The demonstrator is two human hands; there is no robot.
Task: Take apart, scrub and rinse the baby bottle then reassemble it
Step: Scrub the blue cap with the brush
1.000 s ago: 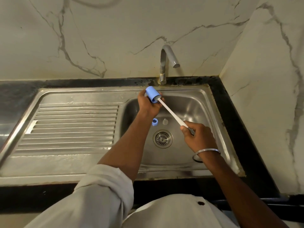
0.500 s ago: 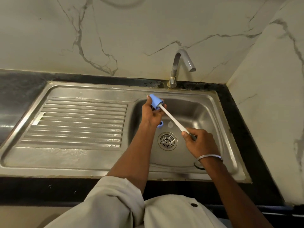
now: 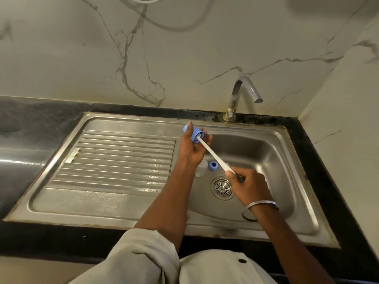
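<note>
Marble walls (image 3: 184,48) back a steel sink (image 3: 272,152), over which the left hand (image 3: 191,149) holds a blue cap (image 3: 193,133) in curled fingers, the right hand (image 3: 251,185) grips the white brush (image 3: 213,154) whose head is inside it, and the clear bottle (image 3: 202,168) with 1 blue ring (image 3: 213,165) lies beside the drain (image 3: 222,187).

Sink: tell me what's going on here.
A person works over the steel sink. The left hand holds a blue cap, and the right hand grips a white brush whose bristles sit inside it. A blue ring and a clear part lie in the basin near the drain.
</note>
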